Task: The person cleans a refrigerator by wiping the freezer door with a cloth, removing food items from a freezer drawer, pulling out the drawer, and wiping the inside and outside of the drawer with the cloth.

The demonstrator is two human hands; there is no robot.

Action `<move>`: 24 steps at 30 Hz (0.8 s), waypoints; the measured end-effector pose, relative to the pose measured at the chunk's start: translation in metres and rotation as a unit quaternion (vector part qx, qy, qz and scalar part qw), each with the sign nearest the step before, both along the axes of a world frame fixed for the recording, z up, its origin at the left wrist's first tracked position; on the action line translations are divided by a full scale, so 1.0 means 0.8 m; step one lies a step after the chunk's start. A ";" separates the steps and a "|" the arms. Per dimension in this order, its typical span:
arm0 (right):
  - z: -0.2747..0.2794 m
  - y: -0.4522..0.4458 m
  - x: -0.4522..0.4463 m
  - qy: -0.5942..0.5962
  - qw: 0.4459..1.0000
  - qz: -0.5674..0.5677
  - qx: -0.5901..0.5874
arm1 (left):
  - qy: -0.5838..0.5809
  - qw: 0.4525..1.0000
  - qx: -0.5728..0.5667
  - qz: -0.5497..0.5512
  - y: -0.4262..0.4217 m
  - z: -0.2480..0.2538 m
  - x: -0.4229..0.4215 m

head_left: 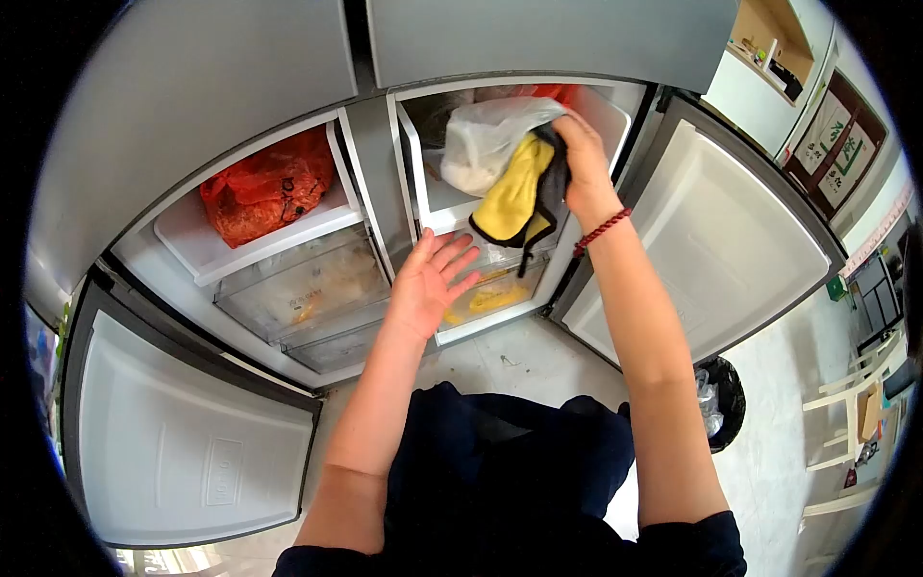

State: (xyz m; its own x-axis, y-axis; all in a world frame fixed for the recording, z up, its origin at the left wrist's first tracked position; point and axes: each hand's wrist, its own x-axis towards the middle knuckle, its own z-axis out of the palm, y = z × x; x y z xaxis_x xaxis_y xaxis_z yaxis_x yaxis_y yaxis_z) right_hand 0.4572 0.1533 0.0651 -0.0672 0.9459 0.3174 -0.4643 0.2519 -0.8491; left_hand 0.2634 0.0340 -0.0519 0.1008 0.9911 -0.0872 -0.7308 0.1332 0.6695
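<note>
My right hand [585, 163], with a red braided band at the wrist, grips a yellow cloth with dark grey edging [516, 194] that hangs down at the open upper right drawer [450, 199]. A whitish translucent plastic bag [478, 144] lies right behind the cloth, and its upper end reaches my right fingers; whether they hold it too I cannot tell. My left hand [433, 281] is held palm up, fingers spread, with nothing in it, in front of the right compartment, below that drawer.
Both lower fridge doors, left [183, 433] and right [697, 231], stand open. The pulled-out left drawer [207, 271] holds a red plastic bag [264, 188]. Clear-fronted drawers [312, 284] sit below. A black-lined bin [728, 404] stands on the floor at right, near several white chairs [846, 413].
</note>
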 end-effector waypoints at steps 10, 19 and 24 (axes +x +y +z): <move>0.036 -0.049 0.072 0.077 0.993 0.017 0.092 | 0.277 0.940 0.188 0.065 -0.027 0.030 0.038; -0.009 -0.110 0.099 -0.227 0.954 0.016 0.197 | 0.510 0.740 0.417 0.138 -0.021 0.099 0.066; -0.041 -0.117 0.102 -0.288 0.939 -0.030 0.187 | 0.413 0.846 0.336 0.019 0.021 0.098 0.073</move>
